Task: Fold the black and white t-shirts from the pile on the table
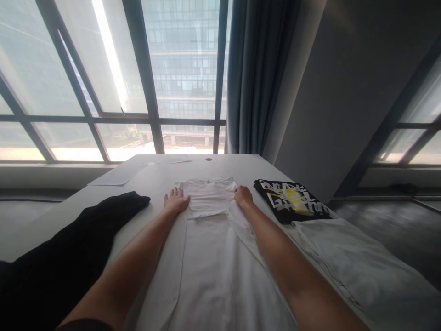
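Note:
A white long-sleeved shirt lies lengthwise on the white table in front of me. Its far end is folded over toward me, and its sleeves are laid along the sides. My left hand rests flat on the far left edge of the fold, fingers spread. At the far right edge, my right hand has its fingers closed on the white cloth.
Black clothing lies on the left. To the right are a folded black T-shirt with white and yellow lettering and folded white cloth. Paper sheets sit at the table's far left. Windows and a curtain stand behind.

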Available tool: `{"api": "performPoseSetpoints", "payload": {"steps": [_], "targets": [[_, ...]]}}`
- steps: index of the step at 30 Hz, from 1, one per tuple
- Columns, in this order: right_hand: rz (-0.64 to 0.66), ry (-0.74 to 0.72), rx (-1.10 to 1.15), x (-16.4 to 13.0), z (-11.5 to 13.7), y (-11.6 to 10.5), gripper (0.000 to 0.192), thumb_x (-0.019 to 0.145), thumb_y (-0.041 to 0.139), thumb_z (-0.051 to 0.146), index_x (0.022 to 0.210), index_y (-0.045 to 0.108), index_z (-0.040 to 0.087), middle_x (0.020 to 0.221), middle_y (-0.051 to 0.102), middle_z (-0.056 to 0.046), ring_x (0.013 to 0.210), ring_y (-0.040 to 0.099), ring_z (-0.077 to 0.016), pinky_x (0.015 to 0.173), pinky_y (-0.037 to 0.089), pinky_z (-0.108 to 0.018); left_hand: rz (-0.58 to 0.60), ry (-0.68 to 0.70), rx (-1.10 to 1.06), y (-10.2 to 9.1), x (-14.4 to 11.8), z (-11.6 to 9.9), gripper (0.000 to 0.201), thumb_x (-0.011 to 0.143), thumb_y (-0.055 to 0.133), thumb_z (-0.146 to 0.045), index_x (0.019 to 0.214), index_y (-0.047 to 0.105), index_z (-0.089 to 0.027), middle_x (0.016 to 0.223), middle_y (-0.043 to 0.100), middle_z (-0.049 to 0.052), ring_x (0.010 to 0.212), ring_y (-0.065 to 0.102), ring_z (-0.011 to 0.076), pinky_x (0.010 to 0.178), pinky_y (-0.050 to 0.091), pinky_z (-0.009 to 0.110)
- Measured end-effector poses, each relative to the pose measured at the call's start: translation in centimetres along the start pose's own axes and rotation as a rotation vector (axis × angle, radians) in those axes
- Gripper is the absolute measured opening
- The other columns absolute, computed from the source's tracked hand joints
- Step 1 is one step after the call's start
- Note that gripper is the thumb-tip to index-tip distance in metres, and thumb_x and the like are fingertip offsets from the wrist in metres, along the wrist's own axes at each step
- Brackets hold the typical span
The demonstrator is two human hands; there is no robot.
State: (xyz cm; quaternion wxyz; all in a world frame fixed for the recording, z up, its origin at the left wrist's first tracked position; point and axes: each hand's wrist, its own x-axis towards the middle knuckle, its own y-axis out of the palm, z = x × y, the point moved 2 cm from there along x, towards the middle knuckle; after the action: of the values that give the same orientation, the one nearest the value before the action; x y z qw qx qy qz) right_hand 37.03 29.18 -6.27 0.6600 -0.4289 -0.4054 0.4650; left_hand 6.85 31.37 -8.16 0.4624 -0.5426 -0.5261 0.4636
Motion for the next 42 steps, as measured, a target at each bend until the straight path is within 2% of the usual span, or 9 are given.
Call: {"api": "performPoseSetpoints", "payload": {"steps": [5,8,12,19,23,27,33,37,42], "targets": [[-0.001,-0.019,-0.017,0.8,0.8,-0.1,0.032,0.094,0.048,0.025,0.118,0.065,0.012,0.126,0.06,-0.019,0.113,0.061,-0.0257,0.092,0.045,-0.03,0.009,-0.018,-0.022,0.2,3.0,0.2,0.076,0.091,0.023,-0.058,0.154,0.024,-0.015,0.162,0.008,0.015,0.149,0.009,0.0305,0.115,0.009,0.058],[0.085,0.077,-0.045,-0.2,0.8,-0.5,0.051,0.089,0.055,0.034,0.134,0.05,0.01,0.128,0.058,-0.022,0.115,0.059,-0.0301,0.091,0.047,-0.036,-0.004,-0.024,-0.03,0.2,4.4,0.7,0.077,0.091,0.024,-0.058,0.154,0.024,-0.015,0.161,0.009,0.015,0.148,0.009,0.0314,0.115,0.009,0.059],[0.21,0.066,-0.051,-1.9,0.4,-1.0,0.055,0.079,0.061,0.024,0.132,0.049,0.015,0.124,0.062,-0.018,0.113,0.059,-0.0296,0.088,0.047,-0.037,-0.011,-0.021,-0.036,0.0,5.7,1.1,0.076,0.09,0.024,-0.058,0.154,0.025,-0.016,0.161,0.01,0.015,0.148,0.011,0.0327,0.113,0.012,0.062],[0.04,0.026,0.036,-1.4,-0.7,-0.6,0.029,0.089,0.054,0.026,0.118,0.055,0.02,0.113,0.067,-0.013,0.104,0.062,-0.0249,0.081,0.045,-0.03,-0.023,-0.024,-0.044,0.1,7.8,1.6,0.076,0.09,0.026,-0.059,0.153,0.028,-0.016,0.161,0.013,0.016,0.147,0.013,0.0368,0.11,0.013,0.067],[-0.001,0.018,0.022,0.2,-1.0,0.3,0.028,0.091,0.054,0.029,0.117,0.056,0.019,0.113,0.067,-0.014,0.103,0.063,-0.0257,0.08,0.045,-0.031,-0.015,-0.059,-0.048,0.4,8.9,1.6,0.076,0.09,0.023,-0.059,0.154,0.024,-0.017,0.162,0.008,0.014,0.148,0.01,0.0346,0.111,0.009,0.067],[0.038,0.046,0.1,0.7,-1.7,0.2,0.035,0.088,0.059,0.042,0.113,0.06,0.017,0.11,0.069,-0.012,0.102,0.063,-0.0234,0.082,0.044,-0.028,-0.059,-0.076,-0.103,-0.1,9.2,2.2,0.082,0.088,0.026,-0.065,0.154,0.022,-0.017,0.161,0.015,0.014,0.147,0.014,0.0351,0.113,0.011,0.064],[0.104,0.054,0.261,-1.9,-3.7,-1.3,0.039,0.084,0.065,0.043,0.111,0.064,0.015,0.107,0.069,-0.009,0.094,0.064,-0.0178,0.078,0.044,-0.023,-0.043,0.005,-0.138,-1.0,5.7,4.5,0.078,0.091,0.029,-0.06,0.152,0.026,-0.012,0.158,0.027,0.015,0.145,0.024,0.0298,0.116,0.02,0.049],[0.075,0.036,0.291,-5.4,-5.6,-2.4,0.037,0.082,0.069,0.039,0.108,0.065,0.013,0.104,0.07,-0.007,0.089,0.064,-0.015,0.075,0.044,-0.02,-0.021,0.049,-0.025,-0.8,0.8,5.3,0.074,0.092,0.029,-0.057,0.15,0.031,-0.012,0.159,0.023,0.014,0.147,0.019,0.0291,0.116,0.016,0.053],[0.142,0.009,0.312,-11.3,-7.7,-4.2,0.033,0.082,0.069,0.037,0.102,0.069,0.012,0.095,0.071,-0.007,0.08,0.064,-0.0149,0.069,0.045,-0.021,-0.003,0.106,-0.03,-0.9,-6.8,5.4,0.073,0.091,0.032,-0.058,0.148,0.036,-0.013,0.158,0.027,0.014,0.146,0.022,0.0297,0.116,0.02,0.051]]}}
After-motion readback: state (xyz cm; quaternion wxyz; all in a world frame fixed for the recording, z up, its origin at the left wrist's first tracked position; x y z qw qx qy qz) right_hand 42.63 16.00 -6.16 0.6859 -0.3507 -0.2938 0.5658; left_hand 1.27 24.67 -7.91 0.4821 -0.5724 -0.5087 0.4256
